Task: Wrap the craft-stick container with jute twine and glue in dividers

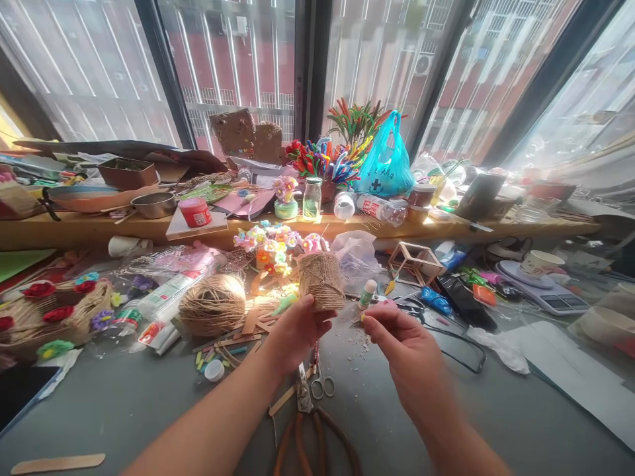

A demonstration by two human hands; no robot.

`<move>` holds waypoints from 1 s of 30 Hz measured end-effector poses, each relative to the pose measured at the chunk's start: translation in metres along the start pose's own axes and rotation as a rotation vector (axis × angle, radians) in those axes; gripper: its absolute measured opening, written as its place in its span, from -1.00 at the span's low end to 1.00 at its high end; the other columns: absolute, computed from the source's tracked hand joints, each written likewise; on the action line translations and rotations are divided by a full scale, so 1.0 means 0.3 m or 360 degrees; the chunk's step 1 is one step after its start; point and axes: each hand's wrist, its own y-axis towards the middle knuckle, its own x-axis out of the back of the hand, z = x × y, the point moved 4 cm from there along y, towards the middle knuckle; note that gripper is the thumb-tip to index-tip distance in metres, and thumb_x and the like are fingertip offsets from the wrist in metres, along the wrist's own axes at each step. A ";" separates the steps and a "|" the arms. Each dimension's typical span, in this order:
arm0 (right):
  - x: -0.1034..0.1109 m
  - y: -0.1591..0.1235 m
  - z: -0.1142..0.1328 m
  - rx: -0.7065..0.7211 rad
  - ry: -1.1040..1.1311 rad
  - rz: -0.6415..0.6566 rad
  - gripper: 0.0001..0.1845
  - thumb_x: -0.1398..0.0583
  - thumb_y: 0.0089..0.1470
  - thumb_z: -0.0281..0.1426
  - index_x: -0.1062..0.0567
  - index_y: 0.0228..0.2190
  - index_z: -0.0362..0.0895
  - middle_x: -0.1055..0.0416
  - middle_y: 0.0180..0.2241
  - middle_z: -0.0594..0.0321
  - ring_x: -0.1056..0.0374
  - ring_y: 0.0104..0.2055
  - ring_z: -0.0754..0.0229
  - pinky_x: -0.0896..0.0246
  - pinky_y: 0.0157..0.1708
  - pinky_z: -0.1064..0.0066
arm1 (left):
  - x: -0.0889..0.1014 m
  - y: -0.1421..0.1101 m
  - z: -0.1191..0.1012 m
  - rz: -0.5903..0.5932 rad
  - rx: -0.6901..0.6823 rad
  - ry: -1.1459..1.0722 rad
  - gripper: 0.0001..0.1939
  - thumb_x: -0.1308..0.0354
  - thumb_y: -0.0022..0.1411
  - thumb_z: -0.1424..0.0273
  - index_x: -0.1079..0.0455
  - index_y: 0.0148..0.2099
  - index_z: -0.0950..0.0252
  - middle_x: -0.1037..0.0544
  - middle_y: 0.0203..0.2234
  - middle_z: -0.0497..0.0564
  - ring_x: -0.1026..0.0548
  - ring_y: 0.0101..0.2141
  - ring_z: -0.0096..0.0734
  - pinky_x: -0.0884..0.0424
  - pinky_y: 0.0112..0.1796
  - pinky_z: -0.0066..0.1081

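Note:
My left hand (296, 334) is closed around the lower part of a twine-wrapped cup (320, 276), held up above the table. Its fingers cover part of the cup's base. To the right, my right hand (404, 340) is pinched, thumb against fingers; a tiny yellowish bit shows at the tips, too small to name. Just behind those fingertips stands a glue stick (368, 295) with a white cap. Below the hands lie small scissors (322, 385) and large pliers-like cutters (303, 396) with brown handles. A ball of twine (212, 305) rests left of the cup.
Wooden sticks (58, 464), chalk-like pieces and a white cap (214, 370) lie on the grey table. Knitted flowers (270, 246) stand behind the cup. At right are a wooden frame (415, 263), black phone (466, 301) and scale (540, 291). A cluttered ledge runs below the windows.

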 end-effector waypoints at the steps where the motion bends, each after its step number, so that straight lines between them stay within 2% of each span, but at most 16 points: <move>1: 0.011 -0.018 0.000 -0.0026 0.0104 -0.0032 -0.69 -0.43 0.05 -0.11 -0.66 -0.26 -0.06 -0.63 -0.28 0.19 -0.47 -0.29 0.14 -0.39 -0.27 0.33 | -0.011 -0.006 0.011 0.0074 0.0082 -0.0001 -0.62 -0.36 0.20 0.13 -0.59 -0.05 0.27 -0.67 -0.15 0.09 -0.57 -0.15 -0.26 -0.41 -0.13 -0.34; 5: 0.024 -0.039 -0.003 -0.0050 0.0342 -0.0104 -0.72 -0.47 -0.01 -0.14 -0.68 -0.31 -0.05 -0.64 -0.25 0.17 -0.48 -0.23 0.11 -0.42 -0.20 0.28 | -0.057 -0.026 0.035 0.0266 0.0183 0.0185 -0.58 -0.34 0.20 0.14 -0.60 0.02 0.26 -0.66 -0.05 0.13 -0.55 -0.05 -0.19 -0.41 -0.09 -0.34; 9: 0.029 -0.042 -0.006 -0.0040 0.0409 -0.0162 -0.75 -0.46 0.01 -0.18 -0.68 -0.29 -0.05 -0.64 -0.26 0.16 -0.52 -0.23 0.08 -0.45 -0.21 0.26 | -0.094 -0.032 0.042 0.0352 0.0181 0.0370 -0.53 -0.36 0.17 0.12 -0.58 0.07 0.24 -0.65 0.01 0.14 -0.55 0.02 -0.11 -0.42 -0.05 -0.30; 12: 0.031 -0.051 0.006 0.0099 0.0352 -0.0107 -0.85 -0.41 0.11 -0.25 -0.66 -0.30 -0.05 -0.62 -0.25 0.17 -0.51 -0.21 0.09 -0.44 -0.22 0.28 | -0.115 -0.031 0.044 0.0383 0.0140 0.0408 -0.57 -0.34 0.17 0.14 -0.60 0.01 0.27 -0.67 -0.03 0.15 -0.57 0.01 -0.07 -0.43 0.01 -0.24; 15: 0.029 -0.059 0.025 0.0299 0.0165 -0.0026 -0.94 -0.34 0.20 -0.33 -0.64 -0.30 -0.03 -0.59 -0.25 0.19 -0.48 -0.15 0.09 -0.40 -0.14 0.27 | -0.129 -0.029 0.044 0.0404 0.0097 0.0429 -0.59 -0.33 0.19 0.17 -0.60 0.01 0.30 -0.68 -0.05 0.18 -0.57 0.03 -0.01 -0.42 0.06 -0.18; 19: 0.026 -0.062 0.035 0.0450 -0.0043 -0.0008 -0.92 -0.28 0.24 -0.38 -0.63 -0.29 -0.02 -0.55 -0.28 0.20 -0.45 -0.16 0.09 -0.36 -0.12 0.25 | -0.128 -0.027 0.041 0.0374 0.0068 0.0415 -0.55 -0.33 0.19 0.18 -0.57 0.08 0.27 -0.69 -0.07 0.17 -0.57 0.04 0.02 -0.43 0.06 -0.16; 25: 0.021 -0.054 0.017 0.0281 0.0043 0.0014 -0.88 -0.31 0.22 -0.28 -0.66 -0.30 -0.02 -0.55 -0.25 0.15 -0.44 -0.12 0.03 -0.35 -0.13 0.24 | -0.116 -0.027 0.038 0.0316 0.0058 0.0421 -0.43 -0.37 0.16 0.18 -0.51 0.18 0.27 -0.67 -0.04 0.21 -0.54 0.10 0.12 -0.40 0.11 -0.08; 30: 0.003 -0.040 -0.023 -0.0165 0.0499 0.0028 -0.75 -0.46 -0.01 -0.16 -0.63 -0.42 -0.05 -0.52 -0.37 0.24 -0.40 -0.29 0.12 -0.31 -0.29 0.32 | -0.107 -0.031 0.038 0.0176 0.0005 0.0471 -0.40 -0.45 0.05 0.22 -0.52 0.13 0.29 -0.67 -0.05 0.23 -0.52 0.11 0.19 -0.38 0.13 -0.02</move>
